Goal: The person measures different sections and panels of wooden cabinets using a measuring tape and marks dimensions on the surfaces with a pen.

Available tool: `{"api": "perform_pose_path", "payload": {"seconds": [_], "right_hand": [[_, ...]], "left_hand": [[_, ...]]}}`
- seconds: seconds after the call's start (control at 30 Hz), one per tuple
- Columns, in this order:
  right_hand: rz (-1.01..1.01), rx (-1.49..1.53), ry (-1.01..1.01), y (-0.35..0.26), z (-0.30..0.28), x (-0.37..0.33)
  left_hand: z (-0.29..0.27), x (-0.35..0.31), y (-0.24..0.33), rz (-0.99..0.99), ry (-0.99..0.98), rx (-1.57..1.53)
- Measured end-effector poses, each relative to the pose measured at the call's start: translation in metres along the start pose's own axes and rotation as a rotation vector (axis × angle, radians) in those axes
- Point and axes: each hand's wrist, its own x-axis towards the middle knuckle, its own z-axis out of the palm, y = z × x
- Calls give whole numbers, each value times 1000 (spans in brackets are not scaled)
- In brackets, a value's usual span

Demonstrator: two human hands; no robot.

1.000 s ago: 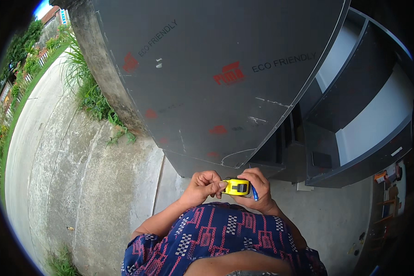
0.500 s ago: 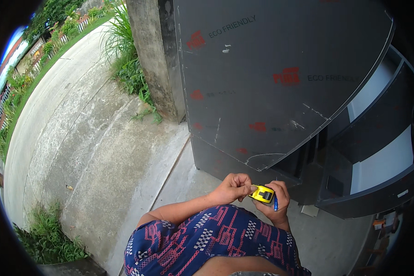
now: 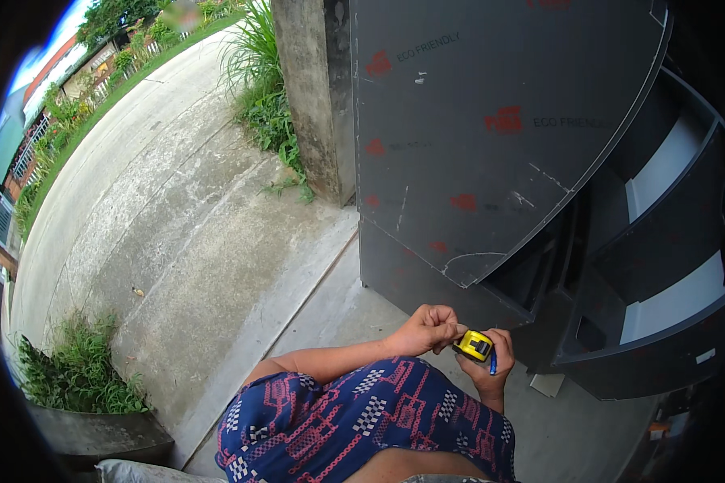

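Observation:
Below the corner of a big dark grey panelled cabinet (image 3: 459, 153), both of my hands are close together in front of my body. My right hand (image 3: 499, 362) is closed round a yellow and black tape measure (image 3: 476, 346). A blue pen (image 3: 493, 366) is tucked in that same hand, along the fingers. From the left, my left hand (image 3: 428, 330) meets the tape measure's side with thumb and forefinger pinched at its edge. The bit under those fingertips is too small to make out, and no drawn-out length of tape shows.
Dark shelving with pale insides (image 3: 675, 302) stands at the right, a black flat object (image 3: 590, 332) on it. A small pale block (image 3: 546, 384) lies on the floor beneath. A concrete post (image 3: 314, 105) adjoins the cabinet; weeds (image 3: 80, 362) and a road lie left.
The view has turned a little left, so the cabinet, post and road sit farther right in the picture. Both hands keep their hold, with the tape measure slightly tilted.

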Motion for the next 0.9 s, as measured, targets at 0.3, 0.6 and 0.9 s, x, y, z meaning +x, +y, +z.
{"api": "perform_pose_path", "payload": {"seconds": [0.3,0.6,0.9], "right_hand": [[-18,-94,-72,30,11,-5],[-170,-323,-4,31,-14,17],[-368,-632,-21,25,-24,74]], "left_hand": [[-40,-8,12,-152,112,-92],[-72,-22,80,32,131,111],[-174,14,109,61,92,437]]}}
